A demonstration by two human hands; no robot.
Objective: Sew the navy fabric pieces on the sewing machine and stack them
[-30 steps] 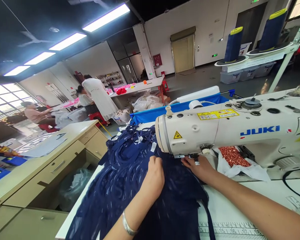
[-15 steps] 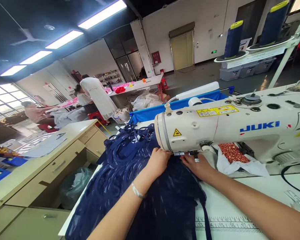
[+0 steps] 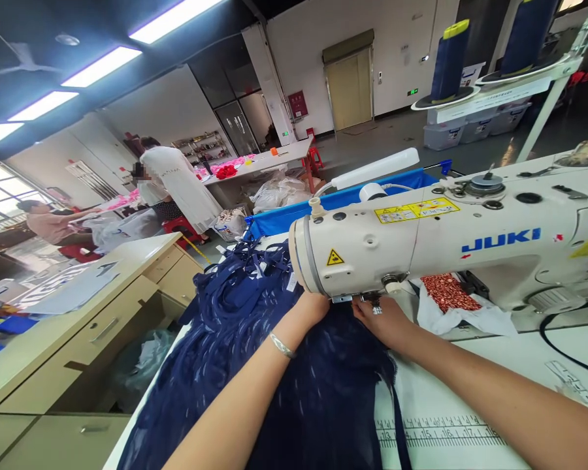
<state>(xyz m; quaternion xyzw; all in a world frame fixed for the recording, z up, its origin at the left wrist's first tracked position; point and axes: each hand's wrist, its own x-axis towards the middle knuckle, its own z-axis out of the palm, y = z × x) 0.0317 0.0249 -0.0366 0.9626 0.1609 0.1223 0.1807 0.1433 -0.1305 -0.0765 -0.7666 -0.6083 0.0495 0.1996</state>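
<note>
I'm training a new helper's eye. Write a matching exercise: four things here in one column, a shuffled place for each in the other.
1. Bracelet
2. Dark-blue fabric
3. Thread cones
4. Coppery pieces

A. on a stand at the picture's upper right
B. around the left wrist
C. on a crumpled white sheet
D. spread beneath the left forearm

Pairs: 1-B; 2-D; 3-A; 4-C

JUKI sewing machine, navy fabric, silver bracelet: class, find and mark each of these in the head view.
JUKI sewing machine (image 3: 434, 236): head view, on the white casing of its arm.
Navy fabric (image 3: 328, 385): head view, on its smoother, near part.
Silver bracelet (image 3: 281, 346): head view, mid-band.
</note>
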